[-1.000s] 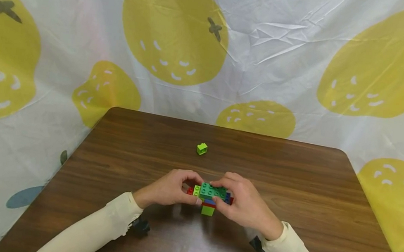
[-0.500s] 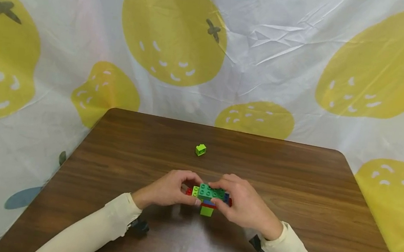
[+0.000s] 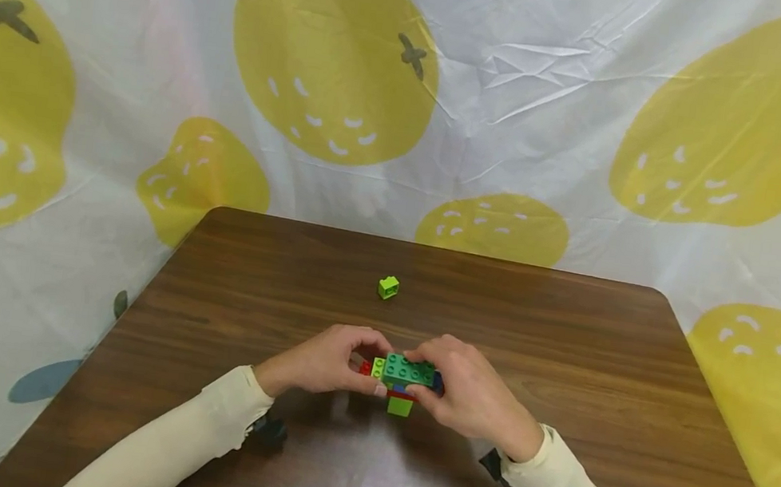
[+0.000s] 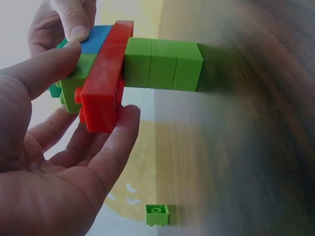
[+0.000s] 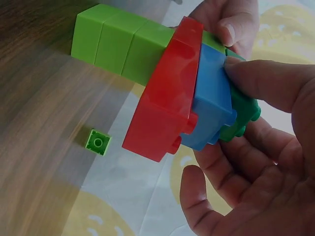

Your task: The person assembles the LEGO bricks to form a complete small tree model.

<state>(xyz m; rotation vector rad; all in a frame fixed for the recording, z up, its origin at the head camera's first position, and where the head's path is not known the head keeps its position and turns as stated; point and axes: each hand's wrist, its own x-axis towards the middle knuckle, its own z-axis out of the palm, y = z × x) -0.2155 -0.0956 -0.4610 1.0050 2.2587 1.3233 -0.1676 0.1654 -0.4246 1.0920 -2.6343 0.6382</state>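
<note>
My two hands hold a T-shaped build of toy building bricks between them. Its column is lime bricks (image 4: 162, 64), and a long red brick (image 4: 104, 81) crosses the column's top. On the red one sit a lime brick (image 4: 78, 78) and a blue brick (image 5: 210, 96), capped by a dark green brick (image 3: 408, 369) with studs up. My left hand (image 3: 330, 361) grips the left side, thumb at the upper lime brick. From the right, my right hand (image 3: 471, 385) pinches the build, its thumb where blue and dark green meet.
One loose lime brick (image 3: 389, 287) lies on the brown wooden table (image 3: 541, 317), beyond the hands. A white curtain (image 3: 337, 205) with yellow fruit prints hangs behind the table's far edge.
The red brick's right end, visible beside my right hand before, is now hidden by it. Both hands and the build otherwise keep nearly the same place.
</note>
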